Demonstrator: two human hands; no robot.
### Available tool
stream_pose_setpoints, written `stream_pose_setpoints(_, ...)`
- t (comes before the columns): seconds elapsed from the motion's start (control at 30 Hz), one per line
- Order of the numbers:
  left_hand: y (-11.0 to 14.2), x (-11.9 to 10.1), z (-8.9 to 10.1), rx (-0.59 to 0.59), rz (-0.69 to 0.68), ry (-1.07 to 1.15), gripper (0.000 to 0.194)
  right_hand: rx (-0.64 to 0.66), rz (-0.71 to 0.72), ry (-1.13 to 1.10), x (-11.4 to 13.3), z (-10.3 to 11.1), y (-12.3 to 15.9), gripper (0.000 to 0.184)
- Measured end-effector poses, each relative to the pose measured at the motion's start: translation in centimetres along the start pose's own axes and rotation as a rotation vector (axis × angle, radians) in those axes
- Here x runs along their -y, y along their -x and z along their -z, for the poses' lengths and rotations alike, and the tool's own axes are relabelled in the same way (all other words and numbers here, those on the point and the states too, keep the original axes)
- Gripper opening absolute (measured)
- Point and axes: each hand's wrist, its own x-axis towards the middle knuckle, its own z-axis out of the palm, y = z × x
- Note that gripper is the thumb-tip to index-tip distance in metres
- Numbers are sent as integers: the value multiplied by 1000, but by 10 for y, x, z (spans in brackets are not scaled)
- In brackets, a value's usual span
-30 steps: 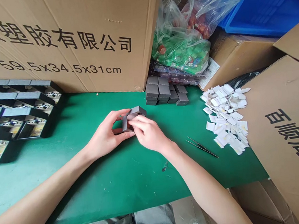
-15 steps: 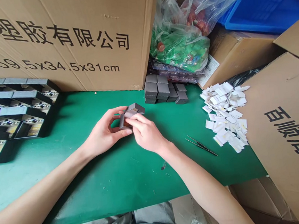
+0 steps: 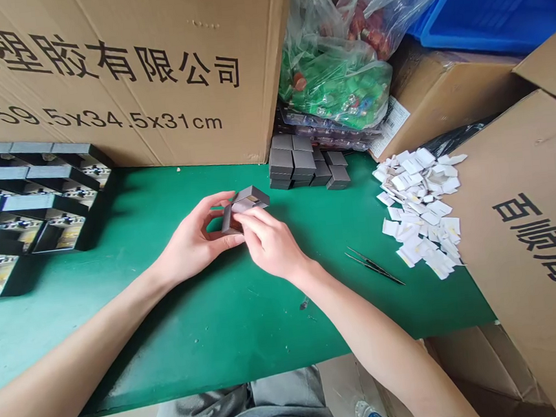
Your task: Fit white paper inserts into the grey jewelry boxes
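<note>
Green desk (image 3: 249,328): left hand (image 3: 188,242) and right hand (image 3: 269,245) both gripping grey block (image 3: 243,205) between fingers and thumbs. Stacked blocks (image 3: 303,164) beyond; tweezers (image 3: 374,266), paper scraps (image 3: 419,209) at right.

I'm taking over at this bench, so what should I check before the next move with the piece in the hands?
1. Dark grey block gripped by left hand and right hand: ok, both hold it.
2. Block's inner faces: cannot tell, the hands partly hide them.
3. Tweezers at hand: ok, on the green bench mat, apart from the hands.
4. White paper slips: ok, heaped beyond the tweezers.
5. Stacked grey blocks: ok, standing behind the hands, not touching them.
</note>
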Motion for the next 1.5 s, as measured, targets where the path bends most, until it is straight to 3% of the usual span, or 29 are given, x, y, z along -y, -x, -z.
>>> stream_pose_setpoints(0.33, 1, -4, 1, -9, 29, -21, 77, 98, 8, -9, 14, 11, 0, 33)
stream_pose_setpoints(0.73, 2, -3, -2, -94, 14, 17, 68, 3, -51, 0, 18, 2, 0, 32)
stream_pose_setpoints(1.27, 5, -4, 5, -79, 43, 31, 77, 72, -38, -172, 12, 1, 2, 32)
stream_pose_setpoints(1.5, -2, -3, 6, -91, 28, 68, 78, -37, -18, -125, 6, -5, 1, 41)
